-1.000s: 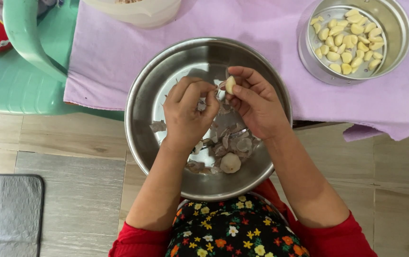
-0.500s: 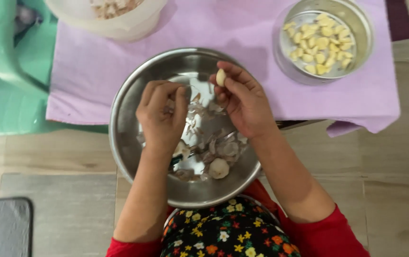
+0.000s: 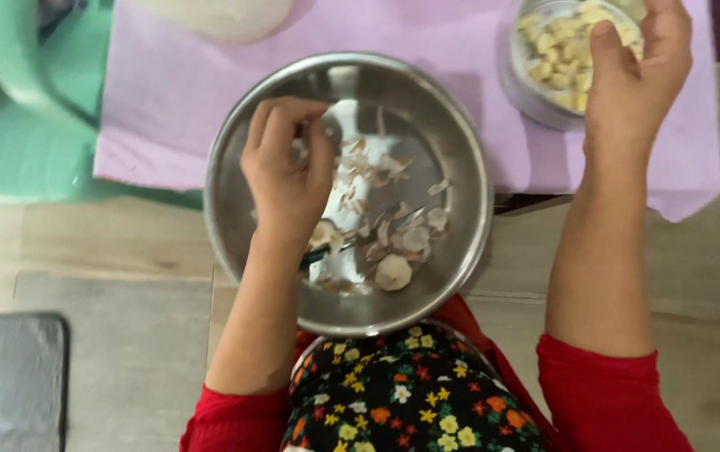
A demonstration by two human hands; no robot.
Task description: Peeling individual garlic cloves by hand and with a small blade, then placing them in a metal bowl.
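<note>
A wide steel bowl (image 3: 479, 167) rests on my lap, with papery garlic skins (image 3: 377, 167) and one whole clove (image 3: 393, 272) in it. My left hand (image 3: 285, 167) hovers over the bowl's left half with its fingers curled tight. A thin dark blade of a small knife (image 3: 326, 253) pokes out below the palm. My right hand (image 3: 636, 75) is stretched out over a small steel bowl (image 3: 515, 84) full of peeled garlic cloves (image 3: 557, 59). Its fingertips point down into that bowl and hide whatever they hold.
Both bowls meet a lilac cloth (image 3: 167, 100) spread over a low table. A white container (image 3: 226, 17) stands at the cloth's far edge. A green plastic chair (image 3: 25, 125) is at the left, and a grey mat (image 3: 8, 377) lies on the wooden floor.
My right hand has carried the peeled clove from over the big bowl up and right to the small bowl. My left hand has stayed over the big bowl.
</note>
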